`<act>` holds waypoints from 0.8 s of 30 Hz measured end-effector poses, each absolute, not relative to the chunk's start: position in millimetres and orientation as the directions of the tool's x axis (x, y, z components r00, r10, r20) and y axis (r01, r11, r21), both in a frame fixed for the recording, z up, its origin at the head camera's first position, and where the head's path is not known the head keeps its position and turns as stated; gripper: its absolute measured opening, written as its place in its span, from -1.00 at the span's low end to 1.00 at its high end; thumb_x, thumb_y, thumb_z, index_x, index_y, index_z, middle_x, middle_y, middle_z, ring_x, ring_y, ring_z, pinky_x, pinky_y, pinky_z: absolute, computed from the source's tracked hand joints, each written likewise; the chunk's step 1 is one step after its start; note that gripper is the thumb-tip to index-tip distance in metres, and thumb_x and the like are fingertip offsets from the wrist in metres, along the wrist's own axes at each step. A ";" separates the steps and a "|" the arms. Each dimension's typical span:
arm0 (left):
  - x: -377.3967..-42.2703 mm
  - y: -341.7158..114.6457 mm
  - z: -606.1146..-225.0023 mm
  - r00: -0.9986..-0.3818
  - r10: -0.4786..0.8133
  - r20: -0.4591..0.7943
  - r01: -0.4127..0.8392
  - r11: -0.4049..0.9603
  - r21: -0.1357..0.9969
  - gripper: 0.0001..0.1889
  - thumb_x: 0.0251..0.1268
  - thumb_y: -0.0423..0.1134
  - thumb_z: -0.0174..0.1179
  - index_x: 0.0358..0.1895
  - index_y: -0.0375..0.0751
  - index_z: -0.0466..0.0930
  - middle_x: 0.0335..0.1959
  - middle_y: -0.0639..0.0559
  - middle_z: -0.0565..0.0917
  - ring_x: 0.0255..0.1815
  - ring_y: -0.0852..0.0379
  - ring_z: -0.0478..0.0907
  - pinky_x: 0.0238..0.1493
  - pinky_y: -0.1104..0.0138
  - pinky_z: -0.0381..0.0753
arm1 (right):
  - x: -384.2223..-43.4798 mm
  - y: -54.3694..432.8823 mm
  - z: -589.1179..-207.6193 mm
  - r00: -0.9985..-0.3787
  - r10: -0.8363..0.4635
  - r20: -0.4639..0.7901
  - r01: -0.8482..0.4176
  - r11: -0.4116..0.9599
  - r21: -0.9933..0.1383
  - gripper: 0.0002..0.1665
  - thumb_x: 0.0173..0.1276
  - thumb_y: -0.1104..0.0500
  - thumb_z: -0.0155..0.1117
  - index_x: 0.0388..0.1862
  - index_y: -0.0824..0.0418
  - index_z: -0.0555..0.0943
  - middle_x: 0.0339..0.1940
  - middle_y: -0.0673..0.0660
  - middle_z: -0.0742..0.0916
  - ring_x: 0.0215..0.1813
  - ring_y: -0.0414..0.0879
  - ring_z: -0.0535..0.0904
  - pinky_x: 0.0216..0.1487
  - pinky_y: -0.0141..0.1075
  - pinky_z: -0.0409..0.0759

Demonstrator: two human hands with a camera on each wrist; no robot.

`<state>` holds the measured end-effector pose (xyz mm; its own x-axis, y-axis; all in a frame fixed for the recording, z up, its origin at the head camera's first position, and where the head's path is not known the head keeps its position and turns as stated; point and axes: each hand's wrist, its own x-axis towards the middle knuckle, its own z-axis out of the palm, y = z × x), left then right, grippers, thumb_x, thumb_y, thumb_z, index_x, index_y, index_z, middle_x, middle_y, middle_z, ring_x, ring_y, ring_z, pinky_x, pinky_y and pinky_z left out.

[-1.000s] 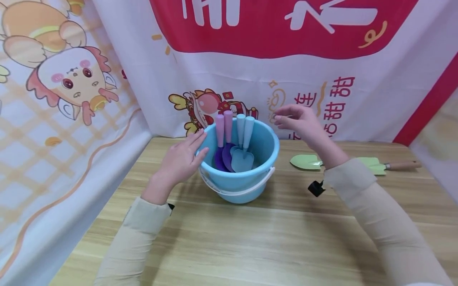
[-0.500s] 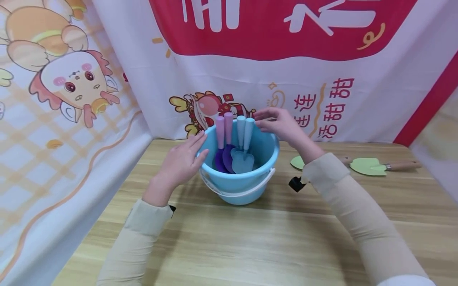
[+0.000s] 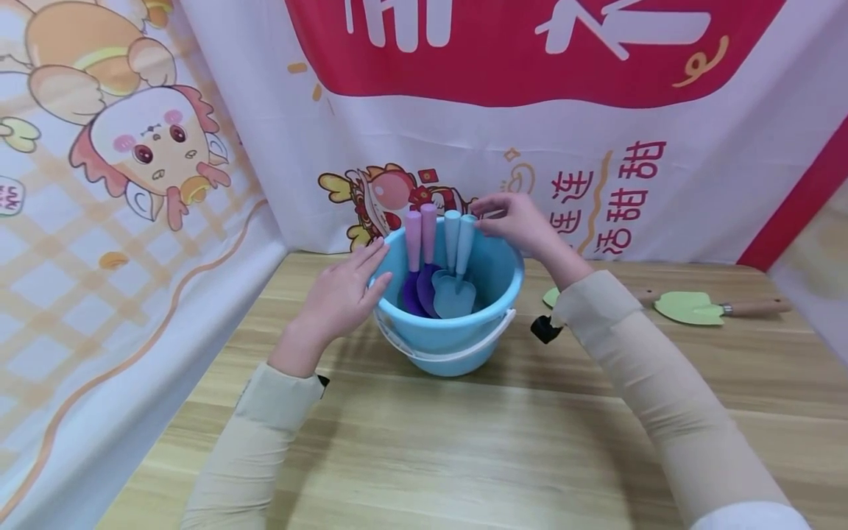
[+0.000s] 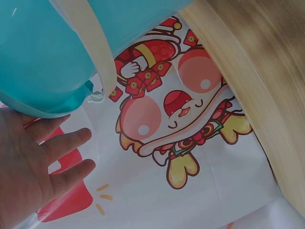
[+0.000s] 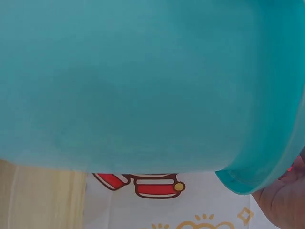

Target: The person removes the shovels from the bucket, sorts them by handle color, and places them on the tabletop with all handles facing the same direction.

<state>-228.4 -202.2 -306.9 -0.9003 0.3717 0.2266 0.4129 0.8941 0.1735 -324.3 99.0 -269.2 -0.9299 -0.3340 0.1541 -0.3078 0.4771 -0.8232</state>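
A light-blue bucket (image 3: 450,342) stands upright on the table, its white handle (image 3: 457,356) hanging down in front. Two purple toy shovels with pink handles (image 3: 420,239) lean inside, beside two light-blue toy shovels (image 3: 454,296). My left hand (image 3: 338,294) rests on the bucket's left rim with fingers extended; the left wrist view shows these fingers (image 4: 66,145) spread by the rim. At the back right, my right hand (image 3: 517,224) pinches the top of the right-hand light-blue shovel's handle. In the right wrist view the bucket wall (image 5: 143,95) hides most of that hand (image 5: 286,202).
To the right on the wooden table (image 3: 424,449) lies a green trowel (image 3: 690,308) with a wooden handle. Another green trowel (image 3: 550,297) is partly hidden behind my right sleeve. A printed cloth (image 3: 411,132) hangs behind the table, with more cloth along the left.
My right hand has moved left from beyond the bucket's right rim to the light-blue shovel handle. The left hand has stayed on the rim, and the bucket has not visibly moved.
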 end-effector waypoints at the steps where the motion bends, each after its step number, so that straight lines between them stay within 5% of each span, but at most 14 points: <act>1: -228.3 -202.0 -306.4 -0.901 0.372 0.226 0.413 0.894 0.174 -0.32 0.67 0.15 -0.26 0.65 -0.15 0.09 0.67 -0.05 0.06 0.64 -0.20 -0.01 0.50 -0.20 0.17 | -325.1 98.6 -268.6 -0.928 -0.336 0.158 -0.315 0.488 -0.814 -0.56 0.51 0.21 0.29 0.32 0.25 0.60 0.26 0.25 0.65 0.20 0.15 0.64 0.23 0.01 0.63; 24: -226.2 -201.5 -304.4 -0.906 0.365 0.213 0.404 0.896 0.185 -0.33 0.67 0.13 -0.24 0.65 -0.15 0.08 0.67 -0.07 0.07 0.63 -0.23 0.00 0.49 -0.23 0.17 | -321.1 91.1 -264.8 -0.919 -0.359 0.161 -0.351 0.564 -0.748 -0.62 0.44 0.19 0.39 0.19 0.27 0.68 0.15 0.25 0.68 0.19 0.17 0.62 0.25 0.08 0.60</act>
